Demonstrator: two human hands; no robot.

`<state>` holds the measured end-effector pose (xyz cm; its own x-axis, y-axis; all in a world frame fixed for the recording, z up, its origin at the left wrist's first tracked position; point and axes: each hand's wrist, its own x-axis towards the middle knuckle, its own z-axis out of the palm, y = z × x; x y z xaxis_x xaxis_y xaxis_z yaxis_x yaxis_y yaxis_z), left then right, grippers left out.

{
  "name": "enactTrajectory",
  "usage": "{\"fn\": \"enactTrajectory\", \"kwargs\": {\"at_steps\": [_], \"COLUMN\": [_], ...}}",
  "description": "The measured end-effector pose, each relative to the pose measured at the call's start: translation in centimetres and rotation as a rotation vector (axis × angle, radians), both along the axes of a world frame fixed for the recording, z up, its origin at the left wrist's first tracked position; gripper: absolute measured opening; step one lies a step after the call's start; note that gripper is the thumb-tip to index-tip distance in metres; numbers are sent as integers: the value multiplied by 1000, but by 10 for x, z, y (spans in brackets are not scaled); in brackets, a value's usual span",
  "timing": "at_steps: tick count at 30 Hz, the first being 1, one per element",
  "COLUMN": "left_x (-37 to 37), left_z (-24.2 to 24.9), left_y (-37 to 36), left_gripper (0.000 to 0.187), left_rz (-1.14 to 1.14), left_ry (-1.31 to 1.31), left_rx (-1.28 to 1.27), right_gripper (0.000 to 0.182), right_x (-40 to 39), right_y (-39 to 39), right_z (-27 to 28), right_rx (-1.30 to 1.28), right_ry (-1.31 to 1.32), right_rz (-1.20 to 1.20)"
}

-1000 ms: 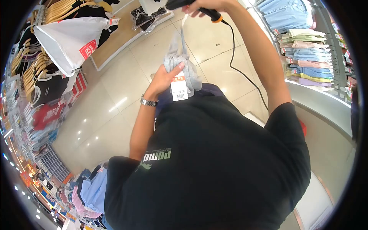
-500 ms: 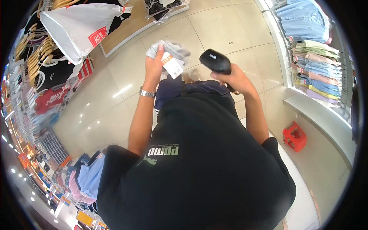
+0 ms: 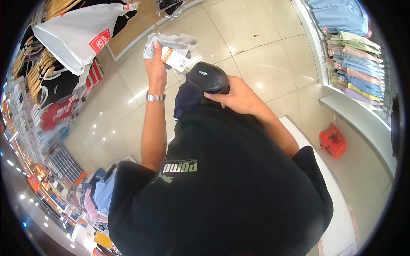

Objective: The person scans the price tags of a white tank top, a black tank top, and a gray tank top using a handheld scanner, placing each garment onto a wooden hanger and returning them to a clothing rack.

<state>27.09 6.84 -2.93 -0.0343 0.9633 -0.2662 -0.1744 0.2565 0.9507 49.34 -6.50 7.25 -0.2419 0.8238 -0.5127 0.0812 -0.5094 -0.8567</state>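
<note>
My left hand (image 3: 156, 64) is closed around a bunched grey cloth garment (image 3: 183, 41), thumb on top. From the garment hangs a white price tag (image 3: 176, 59) with an orange strip, its printed face turned up. My right hand (image 3: 230, 94) grips a black handheld barcode scanner (image 3: 208, 77) by its handle, which is mostly hidden under the fingers. The scanner's head points toward the tag and sits just to the right of it, close to its lower corner. A metal-banded watch (image 3: 155, 97) is on my left wrist.
Hanging clothes on wooden hangers (image 3: 40, 68) and a large white plastic bag (image 3: 77, 36) are at the left. Folded clothes (image 3: 356, 70) fill a rack on the right. A red plastic stool (image 3: 333, 141) stands on the tiled floor (image 3: 252, 55) below that rack.
My right hand has brought the scanner leftward, near the tag. My left hand has shifted left and slightly up with the garment, and the tag has tilted flatter. The view has moved slightly.
</note>
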Motion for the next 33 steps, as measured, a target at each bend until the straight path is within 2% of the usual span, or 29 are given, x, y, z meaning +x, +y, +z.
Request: {"fn": "enactTrajectory", "kwargs": {"at_steps": [7,10,16,23,26,28,30,32,33], "left_x": [4,5,12,26,27,31,26,18,16], "left_z": [-9,-14,-16,-9,-7,0,-6,-4,-4], "left_y": [-14,-16,-21,-23,-23,-28,-33,-41,-47], "left_gripper": [35,35,34,34,28,27,29,37,41], "left_rz": [-5,-26,-23,-63,-111,-184,-291,-594,-743], "left_ry": [4,-8,-27,-9,-18,29,109,430,590], "left_rx": [17,31,0,-10,-50,-35,-34,219,351], "right_gripper": [29,28,29,25,26,27,30,26,31], "right_x": [5,6,13,20,21,26,37,57,67], "right_y": [-2,-4,-2,-6,-7,-10,-7,0,6], "right_z": [-4,-9,-10,-15,-20,-26,-31,-48,-58], "right_rx": [-45,67,-68,-56,-51,-63,-107,-204,-201], "right_ry": [-79,-128,-102,-68,-38,-8,85,155,298], "right_rz": [78,65,95,66,40,21,-100,-207,-307]}}
